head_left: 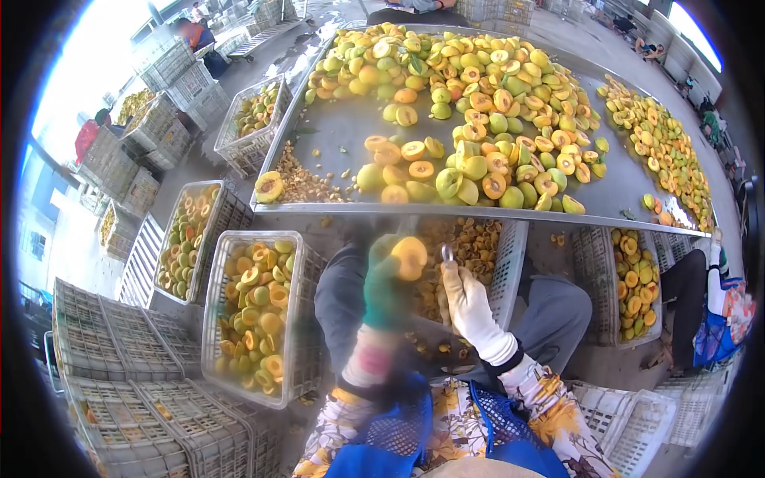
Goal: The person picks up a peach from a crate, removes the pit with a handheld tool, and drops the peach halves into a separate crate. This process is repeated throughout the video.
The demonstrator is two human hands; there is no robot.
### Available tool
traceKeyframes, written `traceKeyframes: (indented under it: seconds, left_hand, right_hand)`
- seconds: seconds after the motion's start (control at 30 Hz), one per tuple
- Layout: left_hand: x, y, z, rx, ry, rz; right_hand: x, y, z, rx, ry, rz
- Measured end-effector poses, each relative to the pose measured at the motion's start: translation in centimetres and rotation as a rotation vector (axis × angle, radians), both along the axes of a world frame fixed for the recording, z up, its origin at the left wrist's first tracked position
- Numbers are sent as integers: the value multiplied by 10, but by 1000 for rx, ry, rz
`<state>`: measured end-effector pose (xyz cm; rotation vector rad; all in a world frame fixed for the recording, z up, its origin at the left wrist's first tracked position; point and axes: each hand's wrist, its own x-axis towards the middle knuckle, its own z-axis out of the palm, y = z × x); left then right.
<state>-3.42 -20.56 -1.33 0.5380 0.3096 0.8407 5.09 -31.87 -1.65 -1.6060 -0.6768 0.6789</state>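
Observation:
My left hand (382, 279), in a green glove, is blurred but closed around a yellow peach half (410, 256), its orange cut face showing. Close to its right, my right hand (470, 307) in a white glove grips a small metal pitting spoon (447, 253) with the rounded tip pointing up; the fist hides the rest of it. The spoon is apart from the peach half. Below both hands, between my knees, stands a crate (508, 275) holding scooped-out peach scraps (470, 243).
Ahead is a metal table (319, 131) piled with halved peaches (510, 103), with pits (299, 179) at its near left corner. A crate of peach halves (209, 319) stands at my left, near stacked crates (119, 334). Another person (721, 311) sits at right.

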Motion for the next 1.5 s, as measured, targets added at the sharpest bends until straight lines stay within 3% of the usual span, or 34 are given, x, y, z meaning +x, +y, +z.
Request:
traceKeyframes:
  seconds: [0.13, 0.23, 0.27, 0.43, 0.57, 0.77, 0.87, 0.97, 1.0, 1.07, 1.13, 1.2, 1.23, 1.33, 1.43, 1.5]
  left_hand:
    - [-15, 3, 5, -124, -87, -264]
    - [-18, 6, -27, -341, -41, -255]
    - [-13, 5, -31, -333, 6, -219]
    - [-11, -19, -21, 157, 141, 13]
    - [-4, -26, -25, 537, 287, 186]
    - [-9, -24, -44, 439, 239, 139]
    - [-5, -22, -50, 458, 187, 137]
    - [-14, -3, -56, 387, 361, -176]
    - [-18, -1, -42, 201, 401, -262]
    - [-9, 0, -52, 425, 554, -85]
    - [-6, -6, -42, 276, 749, -51]
    - [-3, -6, -55, 436, 656, 6]
    - [-1, -7, -60, 511, 607, 32]
    - [-3, 10, -53, 289, 380, -336]
    - [-1, -5, -38, 244, 216, -259]
    - [7, -17, -34, 145, 254, -152]
  right_hand:
    - [-17, -16, -6, -44, 92, 116]
    - [-25, -15, -4, -104, -509, 96]
    - [-28, -16, 0, -112, -495, 115]
    - [-39, -14, 6, -127, -264, 82]
    - [-44, -9, -8, -9, -270, -7]
    - [-36, -13, 13, -224, 496, 229]
    - [-32, -8, 16, -385, 153, 260]
    - [-22, -9, 2, -324, 179, 277]
    - [-21, -8, 2, -304, 186, 280]
    - [-24, -4, 2, -235, 286, 286]
    - [-22, -3, 8, -223, 582, 346]
    - [-7, -7, 22, -294, 986, 441]
    - [-6, -8, 23, -300, 951, 432]
    - [0, -10, 28, -307, 923, 467]
    - [-11, -15, 3, -20, 1278, 409]
    - [-18, -14, -9, 88, 1394, 369]
